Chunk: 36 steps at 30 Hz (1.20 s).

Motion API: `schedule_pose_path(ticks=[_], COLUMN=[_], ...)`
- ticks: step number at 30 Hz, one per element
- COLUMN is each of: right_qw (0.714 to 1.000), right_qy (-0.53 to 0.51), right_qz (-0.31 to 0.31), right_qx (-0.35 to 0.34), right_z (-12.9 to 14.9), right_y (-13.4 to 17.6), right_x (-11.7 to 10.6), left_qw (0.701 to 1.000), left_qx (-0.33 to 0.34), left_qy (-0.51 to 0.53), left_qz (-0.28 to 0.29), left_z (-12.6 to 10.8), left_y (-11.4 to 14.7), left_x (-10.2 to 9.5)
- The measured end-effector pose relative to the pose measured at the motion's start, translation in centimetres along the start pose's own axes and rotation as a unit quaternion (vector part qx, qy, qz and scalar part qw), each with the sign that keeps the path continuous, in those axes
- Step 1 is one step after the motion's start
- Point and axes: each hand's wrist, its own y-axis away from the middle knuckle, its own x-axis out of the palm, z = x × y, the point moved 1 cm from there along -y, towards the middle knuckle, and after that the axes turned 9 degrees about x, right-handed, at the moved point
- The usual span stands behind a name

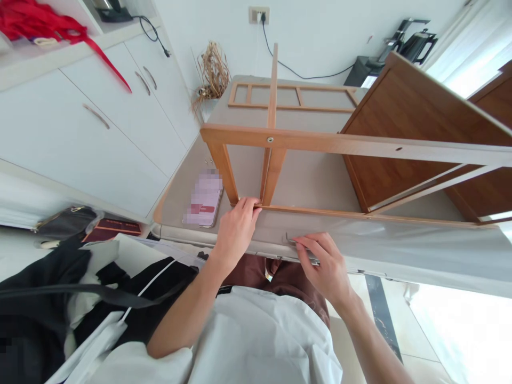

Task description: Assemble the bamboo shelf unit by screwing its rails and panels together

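Note:
A wooden frame (320,140) with slats and brown panels (400,122) stands on the covered table. My left hand (237,226) is closed, its fingertips gripping the frame's near lower rail at the foot of an upright (274,173). A bolt head shows in the upper rail above that upright. Off to the right, in front of the rail, my right hand (326,261) pinches a bent hex key (288,239) over the table's near edge. The key's short arm points up, apart from the frame; the rest of it is partly hidden by my fingers.
A phone (204,200) lies left of the frame, with small metal bits (208,161) behind it. Another slatted frame (294,97) lies at the back. A kettle (418,45), a cord (304,76) and dried stalks (214,69) are beyond. White cabinets (80,133) line the left.

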Motion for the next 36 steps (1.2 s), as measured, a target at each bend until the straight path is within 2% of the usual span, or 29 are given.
schedule_pose_path(ticks=[9,13,15,18,19,22,25,27,29,31,32,33,34,36], right_qw=[1.000,0.999,0.998,0.984,0.977,0.962,0.961,0.960,0.958,0.958,0.959,0.960,0.960,0.962], right_qy=[-0.007,-0.005,-0.002,-0.012,-0.020,-0.043,-0.053,-0.065,-0.088,-0.100,-0.097,-0.090,-0.083,-0.080], right_qz=[-0.008,-0.008,-0.005,0.000,-0.001,-0.007,-0.014,-0.039,-0.074,-0.084,-0.080,-0.074,-0.071,-0.072], right_qx=[0.014,0.035,0.070,0.177,0.213,0.271,0.273,0.269,0.261,0.254,0.254,0.256,0.258,0.252], right_z=[0.9,1.4,1.4,1.2,1.1,1.7,2.9,3.7,4.1,4.1,3.9,3.7,3.3,2.4], right_y=[1.8,3.1,3.8,4.4,4.3,3.5,2.2,1.3,0.7,0.3,0.1,-0.1,-0.2,-0.6], right_x=[-0.8,-1.7,-2.3,-3.6,-4.2,-6.7,-10.0,-12.4,-14.5,-16.2,-17.0,-17.6,-18.3,-19.9], left_qw=[0.999,0.997,0.995,0.987,0.977,0.937,0.894,0.850,0.784,0.702,0.681,0.681,0.701,0.786], left_qx=[0.026,0.026,0.030,0.041,0.034,0.037,0.062,0.057,0.075,0.100,0.110,0.118,0.128,0.131], left_qy=[0.028,0.053,0.074,0.132,0.182,0.302,0.372,0.427,0.483,0.504,0.515,0.527,0.529,0.481], left_qz=[-0.022,-0.044,-0.059,-0.084,-0.102,-0.169,-0.242,-0.302,-0.383,-0.492,-0.509,-0.495,-0.461,-0.365], left_z=[0.9,0.6,0.0,-1.8,-2.6,-5.0,-6.9,-7.7,-8.2,-8.6,-8.9,-9.2,-9.5,-10.1], left_y=[0.1,0.6,1.3,2.8,3.2,3.8,2.8,1.3,-0.7,-2.9,-4.1,-5.4,-6.8,-9.7], left_x=[0.5,0.0,-0.6,-2.4,-3.2,-6.3,-10.3,-13.0,-15.5,-17.6,-18.4,-19.2,-19.9,-21.1])
